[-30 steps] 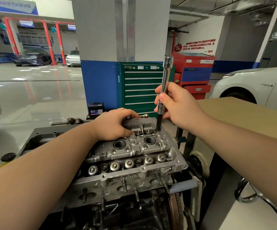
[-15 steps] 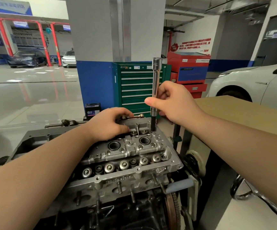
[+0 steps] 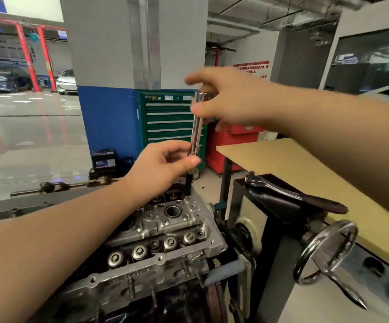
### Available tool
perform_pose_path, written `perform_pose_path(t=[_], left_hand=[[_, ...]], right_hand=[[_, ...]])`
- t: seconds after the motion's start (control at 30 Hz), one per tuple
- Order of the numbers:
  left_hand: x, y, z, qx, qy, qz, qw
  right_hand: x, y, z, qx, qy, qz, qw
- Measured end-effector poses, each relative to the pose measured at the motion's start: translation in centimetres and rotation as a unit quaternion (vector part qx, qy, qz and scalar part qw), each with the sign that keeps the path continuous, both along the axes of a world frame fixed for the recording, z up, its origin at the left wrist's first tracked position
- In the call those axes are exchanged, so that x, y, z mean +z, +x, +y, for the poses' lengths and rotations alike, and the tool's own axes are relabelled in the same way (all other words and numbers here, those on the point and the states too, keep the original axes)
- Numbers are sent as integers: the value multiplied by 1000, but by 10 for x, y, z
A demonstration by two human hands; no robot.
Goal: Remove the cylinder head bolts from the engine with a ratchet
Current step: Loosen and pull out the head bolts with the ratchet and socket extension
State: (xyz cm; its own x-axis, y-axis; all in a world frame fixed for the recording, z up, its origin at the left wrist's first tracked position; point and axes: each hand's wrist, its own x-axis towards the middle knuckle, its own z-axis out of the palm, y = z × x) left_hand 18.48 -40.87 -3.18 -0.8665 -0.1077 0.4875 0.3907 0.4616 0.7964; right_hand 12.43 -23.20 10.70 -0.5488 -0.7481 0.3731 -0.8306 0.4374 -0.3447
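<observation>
The aluminium cylinder head (image 3: 165, 231) sits on the engine in front of me. A long chrome extension bar (image 3: 197, 127) stands upright over its far right corner, its black lower end (image 3: 188, 184) reaching down into the head. My left hand (image 3: 163, 166) pinches the bar's lower part between thumb and fingers. My right hand (image 3: 230, 101) is blurred at the bar's top, thumb across its front, index finger stretched out above it; I cannot tell whether it grips. A black-handled ratchet (image 3: 293, 197) lies on the engine stand to the right, with no hand on it.
The stand's metal handwheel (image 3: 326, 250) sticks out at the right. A wooden tabletop (image 3: 305, 173) runs behind it. A green drawer cabinet (image 3: 165, 122), a red cabinet (image 3: 235, 145) and a small battery (image 3: 103, 159) stand by the blue-and-grey pillar (image 3: 109, 127).
My left hand left the cylinder head and took hold of the bar's lower part. My right hand slid up from the bar's middle to its top. My view shifted right.
</observation>
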Motion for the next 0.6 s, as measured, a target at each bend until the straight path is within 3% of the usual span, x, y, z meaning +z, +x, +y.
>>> perform_pose_path(t=[0.13, 0.3, 0.4, 0.47, 0.6], left_hand=[[-2, -2, -7, -100, 99, -59, 988], [-7, -5, -9, -58, 73, -61, 994], [-9, -5, -9, -104, 117, -75, 985], [-11, -6, -11, -127, 131, -85, 980], [-11, -5, -10, -106, 152, -79, 979]], right_hand=[[19, -1, -3, 1, 68, 94, 993], [22, -2, -21, -61, 113, 233, 964], [30, 4, -15, 23, 125, 141, 982], [38, 8, -10, 50, 135, 149, 978], [33, 3, -17, -61, 126, 226, 964]])
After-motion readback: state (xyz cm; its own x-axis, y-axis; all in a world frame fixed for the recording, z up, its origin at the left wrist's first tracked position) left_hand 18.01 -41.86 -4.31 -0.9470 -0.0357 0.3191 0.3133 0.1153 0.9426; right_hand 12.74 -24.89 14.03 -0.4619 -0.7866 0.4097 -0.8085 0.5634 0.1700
